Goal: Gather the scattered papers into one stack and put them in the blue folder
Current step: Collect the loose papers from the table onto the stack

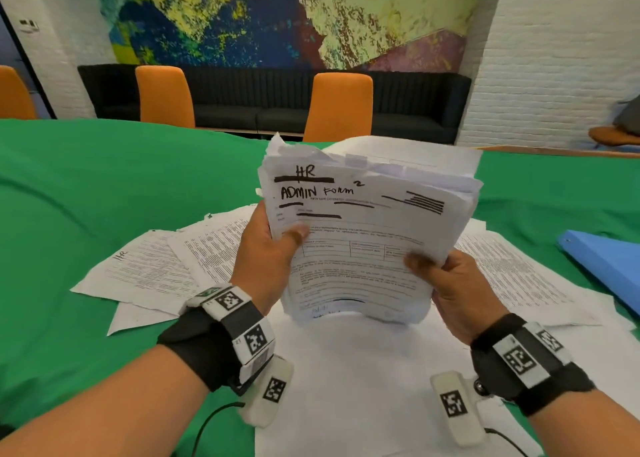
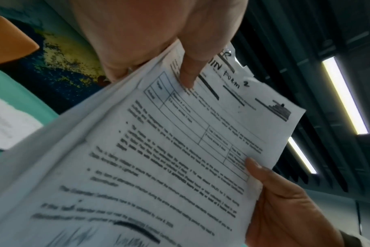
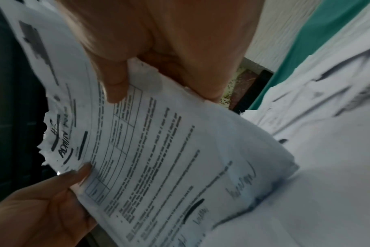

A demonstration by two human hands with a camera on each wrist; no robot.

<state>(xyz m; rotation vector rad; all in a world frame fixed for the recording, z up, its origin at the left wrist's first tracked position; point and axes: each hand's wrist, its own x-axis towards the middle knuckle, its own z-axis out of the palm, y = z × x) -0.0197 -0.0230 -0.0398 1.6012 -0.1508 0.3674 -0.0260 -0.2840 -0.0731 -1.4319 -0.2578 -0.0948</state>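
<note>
A thick stack of white papers [image 1: 363, 235], its top sheet hand-marked "HR ADMIN FORM", stands tilted upright above the green table. My left hand [image 1: 273, 252] grips its left edge, thumb on the top sheet. My right hand [image 1: 440, 280] grips its right edge, thumb on the front. Both wrist views show the same stack [image 2: 180, 158] [image 3: 158, 158] with a thumb pressed on it. More loose papers [image 1: 162, 266] lie spread on the table to the left, under and right of the stack. The blue folder [image 1: 609, 262] lies at the right edge, closed as far as I can see.
The green cloth-covered table [image 1: 86, 186] stretches left and far. Orange chairs [image 1: 341, 106] stand behind it, with a dark sofa [image 1: 242, 106] along the wall. Blank white sheets [image 1: 363, 387] lie near me between my forearms.
</note>
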